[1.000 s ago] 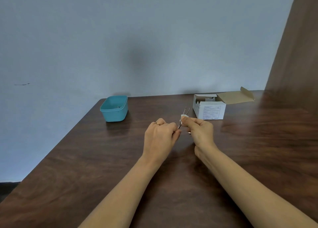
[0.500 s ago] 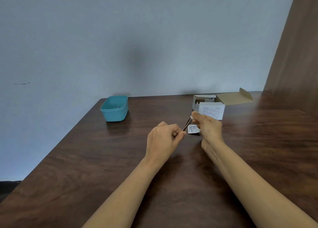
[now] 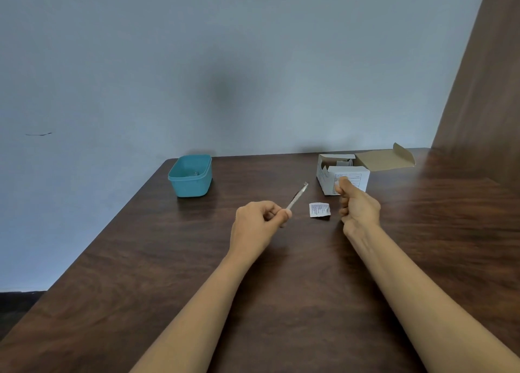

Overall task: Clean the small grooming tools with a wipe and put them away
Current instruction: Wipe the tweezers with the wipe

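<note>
Your left hand [image 3: 259, 223] is raised above the table [image 3: 157, 260], forearm reaching in from the lower middle, back of the hand facing you. Its fingers are curled in, and thumb and forefinger pinch the near end of the tweezers [image 3: 298, 196]. The slim metal tool slants up and away to the right, its far tip free in the air and somewhat blurred.

Your right hand [image 3: 358, 208] is held well apart from the left, in front of the open white box [image 3: 329, 175]. The fingers are folded toward the palm and the thumb sticks up. You cannot tell whether anything is tucked inside that fist; the folded fingers hide the palm.

Between your two hands, a torn wipe packet [image 3: 319, 210] lies flat on the wood, touching neither hand. The teal container [image 3: 191, 185] stands near the far left corner of the table, with something small and grey inside, too small to tell.
</note>
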